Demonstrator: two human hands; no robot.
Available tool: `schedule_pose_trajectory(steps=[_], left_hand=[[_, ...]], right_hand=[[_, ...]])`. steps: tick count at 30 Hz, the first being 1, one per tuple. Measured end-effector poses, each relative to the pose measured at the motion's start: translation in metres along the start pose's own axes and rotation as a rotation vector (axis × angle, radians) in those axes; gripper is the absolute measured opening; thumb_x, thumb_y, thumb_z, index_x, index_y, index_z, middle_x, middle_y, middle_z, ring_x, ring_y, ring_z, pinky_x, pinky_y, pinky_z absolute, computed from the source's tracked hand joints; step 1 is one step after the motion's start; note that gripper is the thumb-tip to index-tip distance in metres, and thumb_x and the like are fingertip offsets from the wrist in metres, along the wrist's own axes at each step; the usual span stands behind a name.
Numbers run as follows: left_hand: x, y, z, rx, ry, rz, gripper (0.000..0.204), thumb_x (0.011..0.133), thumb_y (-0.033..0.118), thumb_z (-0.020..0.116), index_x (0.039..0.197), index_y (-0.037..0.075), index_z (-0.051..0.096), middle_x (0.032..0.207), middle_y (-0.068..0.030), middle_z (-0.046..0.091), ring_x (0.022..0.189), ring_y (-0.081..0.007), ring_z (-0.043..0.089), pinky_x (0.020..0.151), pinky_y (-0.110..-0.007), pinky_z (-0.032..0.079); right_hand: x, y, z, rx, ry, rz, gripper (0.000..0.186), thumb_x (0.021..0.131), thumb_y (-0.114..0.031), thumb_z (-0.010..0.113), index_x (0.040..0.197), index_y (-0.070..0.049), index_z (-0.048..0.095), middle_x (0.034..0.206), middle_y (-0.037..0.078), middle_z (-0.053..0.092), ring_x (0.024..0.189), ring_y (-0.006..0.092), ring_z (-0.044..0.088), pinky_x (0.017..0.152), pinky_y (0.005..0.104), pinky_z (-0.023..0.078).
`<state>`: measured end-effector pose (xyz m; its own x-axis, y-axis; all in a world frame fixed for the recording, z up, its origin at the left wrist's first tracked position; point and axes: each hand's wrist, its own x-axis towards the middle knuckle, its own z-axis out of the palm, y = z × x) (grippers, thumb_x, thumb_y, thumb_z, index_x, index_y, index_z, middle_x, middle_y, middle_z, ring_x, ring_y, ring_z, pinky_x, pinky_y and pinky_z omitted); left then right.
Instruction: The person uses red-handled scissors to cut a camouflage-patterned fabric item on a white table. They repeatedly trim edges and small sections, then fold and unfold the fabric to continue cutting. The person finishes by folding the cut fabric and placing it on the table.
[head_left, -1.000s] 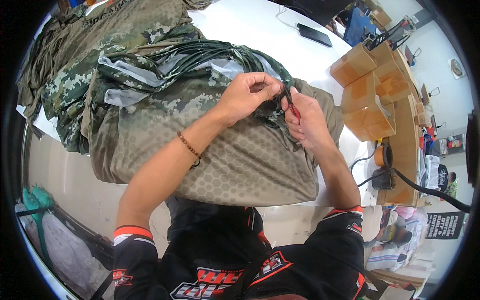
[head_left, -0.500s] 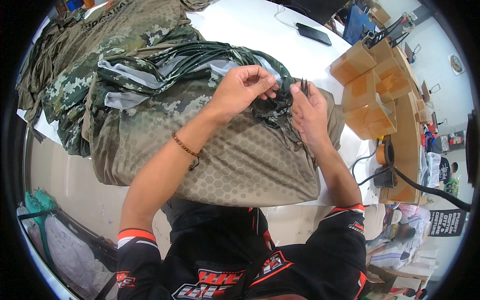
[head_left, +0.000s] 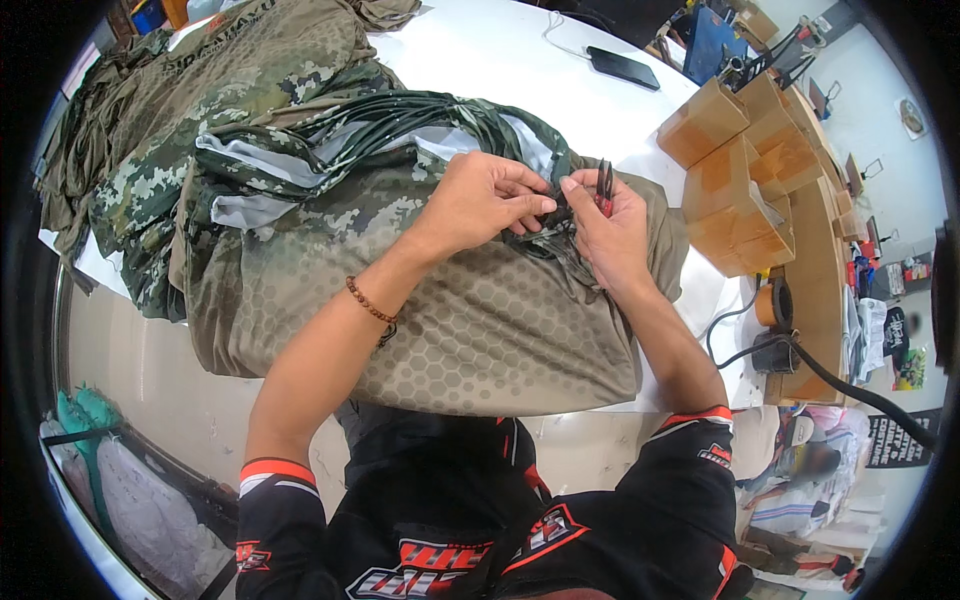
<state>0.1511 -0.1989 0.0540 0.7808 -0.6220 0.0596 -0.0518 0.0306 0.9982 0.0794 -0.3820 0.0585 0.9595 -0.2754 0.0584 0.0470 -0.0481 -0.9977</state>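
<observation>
A heap of olive-brown and green camouflage garments [head_left: 470, 330] with a hexagon pattern lies over the table in front of me. My left hand [head_left: 478, 205] is closed in a pinch on a dark gathered edge of the cloth; the exact bit between its fingertips is hidden. Close beside it, my right hand [head_left: 612, 235] holds small thread snips [head_left: 604, 192] with red on the handles, their dark blades pointing up and away from the cloth. The right thumb and fingertips also meet at the dark cloth [head_left: 545, 235].
White tabletop [head_left: 480, 50] shows behind the heap, with a black phone [head_left: 623, 68] on a cable. Open cardboard boxes [head_left: 735, 200] stand at the right, near a tape roll [head_left: 772, 303] and a black cable [head_left: 850, 377]. More garments [head_left: 110, 120] pile up at the far left.
Both hands have come closer together over the dark cloth, the left moving slightly down. The snips have turned in my right hand, so their red handles now show.
</observation>
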Motion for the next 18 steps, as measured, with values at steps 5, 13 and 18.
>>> schedule_pose_trajectory(steps=[5,13,18], left_hand=[[0.0,-0.004,0.001,0.022,-0.01,-0.012,0.023,0.09,0.014,0.077,0.103,-0.006,0.075,0.081,-0.0089,0.074,0.069,-0.0119,0.069,0.063,-0.026,0.059],[0.004,-0.011,0.003,0.081,0.062,0.066,0.014,0.089,0.011,0.077,0.095,-0.002,0.076,0.082,-0.0051,0.073,0.069,-0.0096,0.066,0.062,-0.023,0.053],[0.002,-0.007,-0.001,0.295,0.177,0.322,0.011,0.087,0.007,0.078,0.094,-0.001,0.076,0.091,-0.0057,0.073,0.082,-0.0122,0.066,0.073,-0.027,0.052]], right_hand=[[-0.002,0.003,0.003,-0.089,-0.02,-0.046,0.012,0.096,-0.015,0.071,0.097,-0.003,0.069,0.072,-0.01,0.055,0.06,-0.0025,0.041,0.051,0.0177,0.03],[-0.001,0.006,-0.002,-0.093,-0.022,-0.08,0.011,0.097,-0.014,0.07,0.097,-0.003,0.068,0.072,-0.01,0.053,0.061,-0.0022,0.041,0.051,0.0181,0.03],[0.002,0.008,-0.005,-0.053,0.018,-0.06,0.011,0.097,-0.014,0.07,0.098,-0.004,0.068,0.071,-0.011,0.052,0.06,-0.0022,0.04,0.05,0.018,0.028]])
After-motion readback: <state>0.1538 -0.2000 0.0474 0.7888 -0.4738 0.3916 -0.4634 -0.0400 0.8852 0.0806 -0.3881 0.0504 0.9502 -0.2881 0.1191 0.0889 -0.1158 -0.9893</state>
